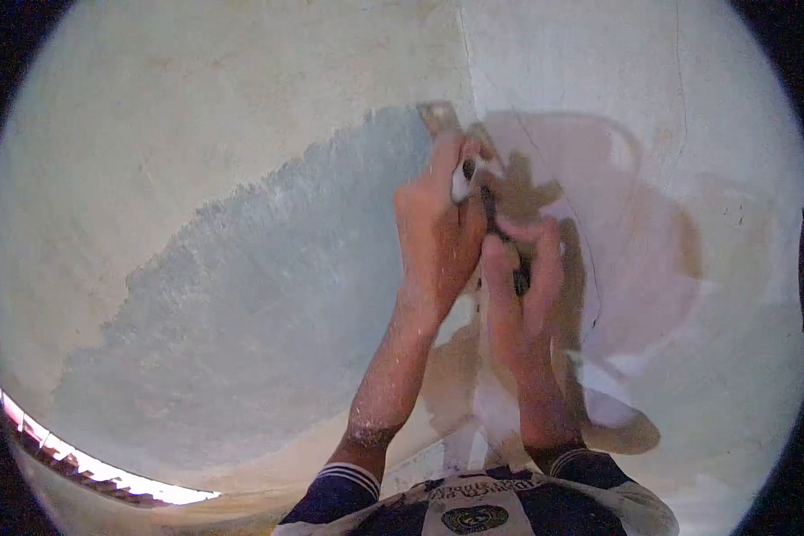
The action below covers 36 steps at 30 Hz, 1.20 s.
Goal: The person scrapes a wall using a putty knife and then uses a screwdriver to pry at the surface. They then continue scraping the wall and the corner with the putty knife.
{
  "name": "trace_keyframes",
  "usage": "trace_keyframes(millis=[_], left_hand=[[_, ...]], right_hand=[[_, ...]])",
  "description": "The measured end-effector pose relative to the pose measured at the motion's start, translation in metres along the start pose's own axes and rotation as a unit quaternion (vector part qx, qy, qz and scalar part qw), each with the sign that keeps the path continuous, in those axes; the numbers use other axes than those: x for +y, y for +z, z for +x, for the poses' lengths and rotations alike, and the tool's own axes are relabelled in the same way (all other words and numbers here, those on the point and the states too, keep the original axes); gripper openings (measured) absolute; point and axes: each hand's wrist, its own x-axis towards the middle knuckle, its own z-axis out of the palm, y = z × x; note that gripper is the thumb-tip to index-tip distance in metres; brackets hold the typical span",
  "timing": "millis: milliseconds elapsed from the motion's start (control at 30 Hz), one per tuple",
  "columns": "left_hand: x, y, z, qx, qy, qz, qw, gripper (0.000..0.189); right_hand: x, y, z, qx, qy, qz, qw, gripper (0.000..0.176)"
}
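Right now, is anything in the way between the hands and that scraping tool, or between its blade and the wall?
Nothing visible. The left hand and the right hand grip the tool's dark handle, and its blade seems to lie straight against the wall beside the grey patch.

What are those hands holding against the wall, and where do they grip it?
A scraper-like tool: left hand grips its handle near the blade, right hand grips the dark handle's lower end.
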Motion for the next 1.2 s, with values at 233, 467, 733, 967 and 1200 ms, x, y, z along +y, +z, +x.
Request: trace_keyframes(millis=[233,467,733,967,1200], left_hand=[[-0.006,-0.021,-0.070,-0.067,-0.101,0.007,0.993,0.021],[0.010,-0.052,-0.108,-0.033,-0.152,-0.092,0.984,0.033],[0.054,-0.029,-0.128,-0.126,-0.075,-0.037,0.989,0.052],[0.062,-0.023,-0.159,-0.124,-0.105,-0.004,0.987,0.056],[0.044,-0.014,-0.168,-0.177,-0.112,-0.048,0.977,0.052]], right_hand=[[0.020,-0.013,-0.061,-0.071,0.094,0.045,0.992,0.034],[0.029,-0.015,-0.082,-0.129,0.106,0.096,0.981,0.044],[0.031,-0.075,-0.078,-0.183,0.114,0.155,0.964,0.048],[0.018,-0.092,-0.073,-0.249,0.196,0.075,0.946,0.046],[0.041,-0.082,-0.119,-0.229,0.248,0.155,0.929,0.051]])
